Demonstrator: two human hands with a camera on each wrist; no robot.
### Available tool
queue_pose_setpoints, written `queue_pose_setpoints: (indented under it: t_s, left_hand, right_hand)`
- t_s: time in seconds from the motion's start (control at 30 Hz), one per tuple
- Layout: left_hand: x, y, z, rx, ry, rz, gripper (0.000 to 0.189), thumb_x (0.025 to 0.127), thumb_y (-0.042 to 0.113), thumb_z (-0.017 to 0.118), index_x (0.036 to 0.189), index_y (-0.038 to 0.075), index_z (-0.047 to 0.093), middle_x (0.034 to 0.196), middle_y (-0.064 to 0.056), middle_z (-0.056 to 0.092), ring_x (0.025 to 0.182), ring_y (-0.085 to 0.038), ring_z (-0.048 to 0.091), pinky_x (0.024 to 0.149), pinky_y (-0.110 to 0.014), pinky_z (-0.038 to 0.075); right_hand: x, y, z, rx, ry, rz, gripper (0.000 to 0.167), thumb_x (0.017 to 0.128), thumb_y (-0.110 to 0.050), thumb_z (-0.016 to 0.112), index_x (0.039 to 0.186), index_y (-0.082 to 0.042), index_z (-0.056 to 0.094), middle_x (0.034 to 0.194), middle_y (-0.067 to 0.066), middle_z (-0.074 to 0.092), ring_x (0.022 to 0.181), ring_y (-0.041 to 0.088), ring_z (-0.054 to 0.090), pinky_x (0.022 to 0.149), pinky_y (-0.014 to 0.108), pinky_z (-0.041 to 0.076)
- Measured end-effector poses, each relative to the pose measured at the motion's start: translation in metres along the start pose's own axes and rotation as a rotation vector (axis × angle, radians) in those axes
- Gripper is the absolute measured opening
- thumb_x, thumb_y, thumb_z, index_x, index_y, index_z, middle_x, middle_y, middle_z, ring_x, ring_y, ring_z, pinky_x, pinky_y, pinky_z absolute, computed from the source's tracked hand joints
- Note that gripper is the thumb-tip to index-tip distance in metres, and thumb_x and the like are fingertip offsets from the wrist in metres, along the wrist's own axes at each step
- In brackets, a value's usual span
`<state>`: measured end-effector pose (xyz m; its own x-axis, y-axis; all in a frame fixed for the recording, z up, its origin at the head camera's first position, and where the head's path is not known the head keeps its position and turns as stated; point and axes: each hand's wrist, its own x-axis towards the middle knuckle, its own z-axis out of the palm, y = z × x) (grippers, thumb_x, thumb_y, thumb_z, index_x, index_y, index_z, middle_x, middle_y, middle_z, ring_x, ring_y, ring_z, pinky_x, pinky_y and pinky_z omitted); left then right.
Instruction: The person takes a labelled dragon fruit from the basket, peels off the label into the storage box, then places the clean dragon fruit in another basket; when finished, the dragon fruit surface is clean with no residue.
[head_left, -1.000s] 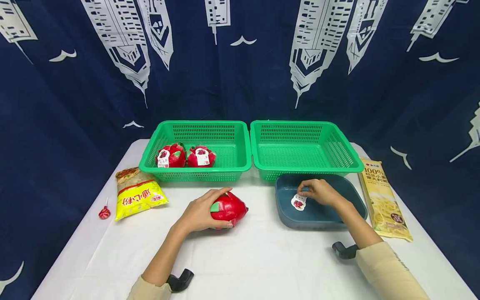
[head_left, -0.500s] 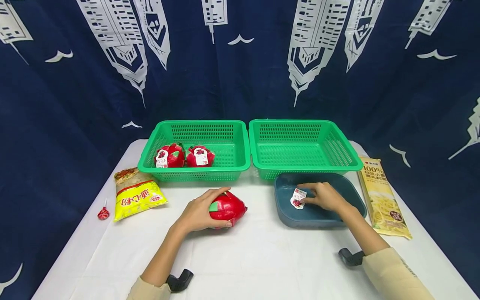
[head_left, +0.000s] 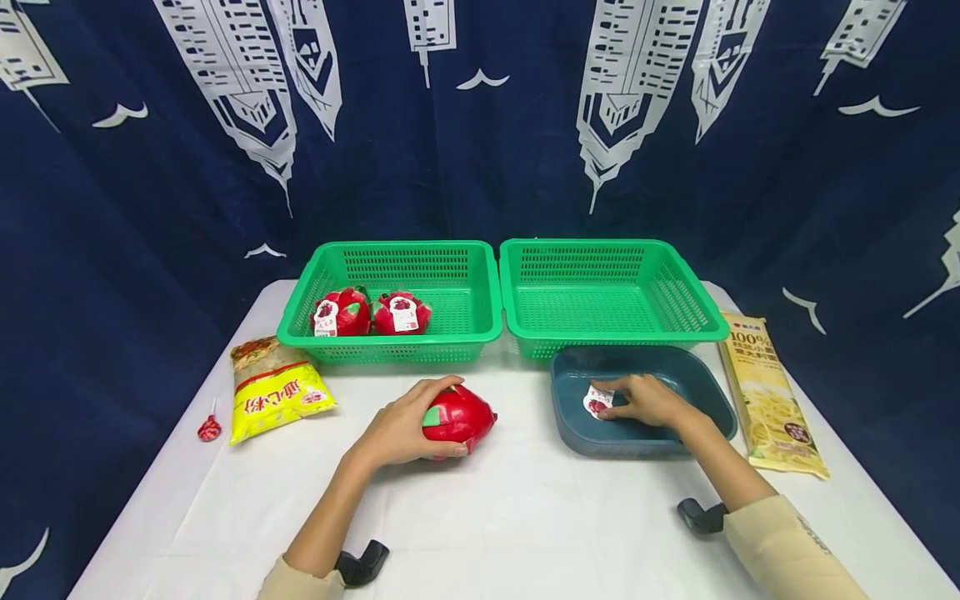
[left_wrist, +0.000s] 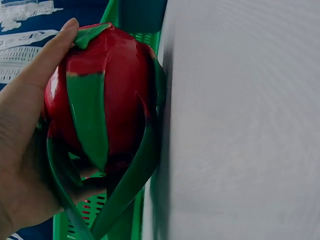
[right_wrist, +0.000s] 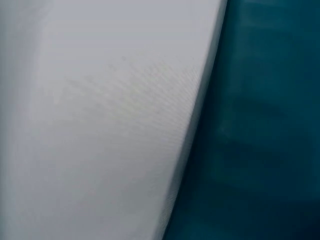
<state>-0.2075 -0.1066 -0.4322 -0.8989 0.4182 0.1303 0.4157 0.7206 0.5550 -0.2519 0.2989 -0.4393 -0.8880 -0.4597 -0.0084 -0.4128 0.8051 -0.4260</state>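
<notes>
A red dragon fruit with green scales rests on the white table, gripped by my left hand from its left side. The left wrist view shows the thumb along the fruit, with green leaves trailing below. Over a dark blue basin, my right hand pinches a small white sticker with a red fruit picture between thumb and finger. The hand does not show in the right wrist view. Two more dragon fruits, one at the left and one beside it, bear similar stickers.
Those two fruits sit in the left green basket; a second green basket stands beside it, behind the basin. A yellow pasta bag and a lollipop lie at left, a long pasta packet at right.
My right hand has shifted its hold on the sticker, turning it a little; the thumb and finger now close around its right part. The left hand keeps holding the dragon fruit in place.
</notes>
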Motion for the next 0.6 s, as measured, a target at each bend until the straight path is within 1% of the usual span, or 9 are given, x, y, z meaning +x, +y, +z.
queue_pose_setpoints:
  t_s: [0.13, 0.23, 0.33, 0.43, 0.53, 0.6]
  left_hand:
    - [-0.003, 0.005, -0.005, -0.067, -0.063, -0.021, 0.091, 0.062, 0.066, 0.071, 0.139, 0.042, 0.030, 0.130, 0.007, 0.042, 0.110, -0.020, 0.048, 0.079, -0.043, 0.048]
    - [-0.004, 0.006, -0.011, -0.148, -0.129, -0.016, 0.090, 0.066, 0.055, 0.076, 0.140, 0.037, 0.028, 0.128, 0.001, 0.043, 0.111, -0.022, 0.046, 0.077, -0.038, 0.050]
    - [-0.006, 0.003, -0.020, -0.234, -0.202, -0.007, 0.089, 0.068, 0.044, 0.079, 0.140, 0.034, 0.027, 0.125, -0.001, 0.044, 0.112, -0.023, 0.044, 0.077, -0.036, 0.050]
    - [-0.008, -0.001, -0.030, -0.316, -0.282, -0.012, 0.086, 0.071, 0.031, 0.078, 0.140, 0.035, 0.028, 0.126, -0.002, 0.044, 0.113, -0.024, 0.044, 0.078, -0.035, 0.050]
    - [-0.010, -0.007, -0.039, -0.413, -0.358, -0.015, 0.087, 0.072, 0.020, 0.076, 0.141, 0.036, 0.027, 0.131, -0.005, 0.041, 0.115, -0.027, 0.042, 0.081, -0.037, 0.050]
    - [-0.012, -0.011, -0.042, -0.465, -0.396, -0.015, 0.087, 0.073, 0.016, 0.075, 0.141, 0.035, 0.026, 0.133, -0.007, 0.038, 0.119, -0.029, 0.039, 0.087, -0.041, 0.047]
  right_hand:
    - [0.000, 0.000, 0.001, -0.003, 0.000, 0.017, 0.059, 0.075, -0.036, 0.075, 0.124, -0.007, 0.059, 0.050, -0.010, 0.023, 0.046, 0.005, 0.019, 0.043, 0.021, 0.021]
    - [-0.001, -0.002, 0.001, -0.025, 0.007, 0.016, 0.059, 0.075, -0.035, 0.075, 0.124, -0.007, 0.059, 0.049, -0.010, 0.023, 0.045, 0.005, 0.019, 0.043, 0.021, 0.021]
    - [-0.003, -0.007, -0.003, -0.063, 0.023, -0.005, 0.059, 0.076, -0.033, 0.075, 0.124, -0.005, 0.058, 0.049, -0.010, 0.024, 0.044, 0.004, 0.020, 0.043, 0.021, 0.023]
    - [-0.007, -0.018, -0.013, -0.077, 0.039, -0.019, 0.057, 0.078, -0.031, 0.074, 0.125, -0.004, 0.057, 0.047, -0.011, 0.028, 0.043, 0.004, 0.021, 0.042, 0.022, 0.026]
    - [-0.011, -0.029, -0.032, -0.060, 0.053, -0.024, 0.054, 0.079, -0.030, 0.072, 0.125, -0.005, 0.057, 0.048, -0.009, 0.031, 0.043, 0.005, 0.023, 0.042, 0.023, 0.027]
    - [-0.012, -0.035, -0.046, -0.044, 0.113, -0.056, 0.049, 0.080, -0.029, 0.072, 0.123, -0.007, 0.059, 0.049, -0.008, 0.032, 0.043, 0.005, 0.024, 0.042, 0.023, 0.027]
